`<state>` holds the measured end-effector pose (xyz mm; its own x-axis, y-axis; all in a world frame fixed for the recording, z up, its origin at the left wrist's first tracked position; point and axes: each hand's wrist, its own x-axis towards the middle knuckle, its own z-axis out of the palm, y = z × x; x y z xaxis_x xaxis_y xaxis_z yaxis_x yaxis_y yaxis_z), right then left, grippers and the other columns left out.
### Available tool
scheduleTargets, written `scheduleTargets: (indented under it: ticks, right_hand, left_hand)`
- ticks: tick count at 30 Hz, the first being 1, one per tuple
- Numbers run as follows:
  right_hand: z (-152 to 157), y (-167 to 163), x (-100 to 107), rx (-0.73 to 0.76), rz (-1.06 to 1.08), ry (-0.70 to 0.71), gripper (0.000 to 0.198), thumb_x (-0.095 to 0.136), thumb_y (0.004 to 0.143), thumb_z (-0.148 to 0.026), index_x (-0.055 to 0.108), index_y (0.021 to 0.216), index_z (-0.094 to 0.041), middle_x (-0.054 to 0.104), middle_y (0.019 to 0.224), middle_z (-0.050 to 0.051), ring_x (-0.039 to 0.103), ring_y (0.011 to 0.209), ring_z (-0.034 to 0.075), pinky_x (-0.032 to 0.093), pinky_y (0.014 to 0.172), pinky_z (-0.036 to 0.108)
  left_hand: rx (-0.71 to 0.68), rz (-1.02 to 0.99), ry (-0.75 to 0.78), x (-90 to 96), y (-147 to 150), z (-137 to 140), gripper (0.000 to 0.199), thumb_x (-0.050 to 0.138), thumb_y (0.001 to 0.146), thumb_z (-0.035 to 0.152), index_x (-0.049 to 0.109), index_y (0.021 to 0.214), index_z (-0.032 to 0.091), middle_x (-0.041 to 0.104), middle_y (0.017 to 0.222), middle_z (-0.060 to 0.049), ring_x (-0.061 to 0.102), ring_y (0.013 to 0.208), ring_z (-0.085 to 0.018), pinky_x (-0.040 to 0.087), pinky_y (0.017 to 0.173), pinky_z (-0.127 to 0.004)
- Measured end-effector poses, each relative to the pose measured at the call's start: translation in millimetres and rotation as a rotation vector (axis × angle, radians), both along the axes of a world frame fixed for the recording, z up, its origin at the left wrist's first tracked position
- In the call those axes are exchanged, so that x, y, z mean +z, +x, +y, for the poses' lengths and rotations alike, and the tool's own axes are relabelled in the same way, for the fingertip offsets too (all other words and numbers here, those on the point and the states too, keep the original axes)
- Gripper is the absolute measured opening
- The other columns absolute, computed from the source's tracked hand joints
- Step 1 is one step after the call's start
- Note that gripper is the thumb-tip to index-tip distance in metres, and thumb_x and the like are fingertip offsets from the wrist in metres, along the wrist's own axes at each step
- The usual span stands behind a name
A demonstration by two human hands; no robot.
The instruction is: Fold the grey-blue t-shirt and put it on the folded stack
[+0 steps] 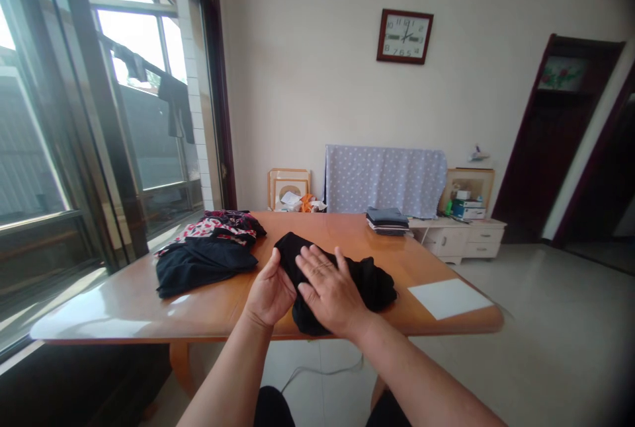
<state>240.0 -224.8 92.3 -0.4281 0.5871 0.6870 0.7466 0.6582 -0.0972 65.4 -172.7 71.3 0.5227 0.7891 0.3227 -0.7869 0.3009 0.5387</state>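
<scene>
A black garment [367, 281] lies bunched near the front edge of the wooden table, its exact kind hidden by the folds. My left hand [272, 291] grips its left end, thumb on top and the fingers underneath the cloth. Flat on the upper side rests my right hand [327, 285], palm down with the fingers spread. Part of the garment hangs toward the table's front edge below my right hand.
Loose dark and red-patterned clothes [208, 252] are heaped at the table's left. A folded stack of clothes [387, 221] stands at the back right. A white sheet [449, 298] lies on the right of the wooden table [233, 318]. Windows border the left side.
</scene>
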Motion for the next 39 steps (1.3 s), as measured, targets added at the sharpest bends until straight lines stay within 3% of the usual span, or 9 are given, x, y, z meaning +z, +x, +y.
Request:
scheduleTargets:
  ticks: [3,5,9,14,17,20,23,30,39]
  right_hand:
    - [28,32,-6,-0.336,0.311,-0.069,0.050,0.036,0.102,-0.037,0.044,0.148,-0.021,0.047,0.151,0.013,0.036,0.145,0.028,0.023,0.117,0.056]
    - [40,48,-8,-0.385,0.369,-0.085,0.050,0.039,0.100,-0.038,0.048,0.145,-0.019,0.049,0.149,0.015,0.039,0.143,0.029,0.029,0.115,0.054]
    - [26,46,-5,-0.287,0.340,-0.012,0.046,0.040,0.099,-0.036,0.054,0.141,-0.024,0.050,0.149,0.009,0.039,0.143,0.028,0.030,0.116,0.053]
    - [-3,15,8,-0.049,0.116,0.046,0.048,0.047,0.097,-0.031,0.050,0.145,-0.032,0.035,0.159,0.001,0.026,0.149,0.025,0.023,0.121,0.050]
    - [8,19,7,-0.120,0.182,-0.029,0.046,0.047,0.097,-0.033,0.052,0.143,-0.031,0.040,0.157,0.003,0.028,0.148,0.028,0.021,0.120,0.056]
    - [28,34,2,-0.261,0.458,-0.129,0.042,0.042,0.099,-0.036,0.062,0.133,-0.020,0.058,0.140,0.012,0.045,0.138,0.027,0.034,0.115,0.049]
    - [32,41,1,-0.182,0.554,-0.100,0.035,0.046,0.097,-0.036,0.069,0.119,-0.021,0.066,0.127,0.012,0.055,0.127,0.025,0.041,0.110,0.042]
    - [8,15,16,0.022,0.622,0.023,0.021,0.052,0.095,-0.029,0.070,0.104,-0.025,0.069,0.109,0.008,0.063,0.103,0.021,0.054,0.082,0.032]
    - [7,10,11,-0.125,0.485,0.045,0.011,0.060,0.089,-0.020,0.069,0.092,-0.024,0.068,0.091,0.004,0.061,0.091,0.020,0.048,0.082,0.031]
  left_hand:
    - [0.058,-0.066,0.000,-1.8,0,-1,0.044,0.033,0.105,0.036,0.059,0.137,0.019,0.068,0.130,-0.007,0.054,0.132,-0.021,0.034,0.118,-0.037]
    - [0.066,-0.073,-0.007,-2.0,0,-1,0.044,0.035,0.105,0.037,0.059,0.137,0.019,0.067,0.131,-0.007,0.052,0.134,-0.021,0.033,0.119,-0.038]
    - [0.040,-0.058,0.003,-2.1,4,-1,0.043,0.035,0.105,0.037,0.060,0.135,0.018,0.068,0.129,-0.006,0.049,0.136,-0.021,0.032,0.119,-0.036]
    - [0.015,-0.029,0.004,-0.5,8,-4,0.043,0.034,0.105,0.036,0.063,0.131,0.018,0.069,0.127,-0.006,0.053,0.133,-0.021,0.035,0.117,-0.035]
    - [0.020,-0.015,-0.020,3.1,7,-8,0.044,0.034,0.105,0.037,0.061,0.134,0.018,0.070,0.126,-0.007,0.056,0.130,-0.023,0.037,0.116,-0.037]
    - [0.023,-0.009,-0.027,6.0,6,-11,0.045,0.036,0.105,0.038,0.060,0.136,0.016,0.071,0.124,-0.009,0.058,0.127,-0.024,0.038,0.115,-0.040]
    - [0.008,-0.014,-0.033,6.4,7,-12,0.044,0.038,0.104,0.037,0.060,0.136,0.016,0.070,0.126,-0.009,0.058,0.127,-0.024,0.037,0.116,-0.038]
    - [0.070,0.036,-0.075,8.2,15,-16,0.041,0.049,0.101,0.036,0.060,0.134,0.016,0.072,0.123,-0.008,0.063,0.122,-0.023,0.041,0.113,-0.035]
    - [0.281,0.205,-0.082,15.9,29,-31,0.042,0.064,0.091,0.044,0.063,0.125,0.018,0.075,0.109,-0.008,0.072,0.097,-0.022,0.054,0.093,-0.033]
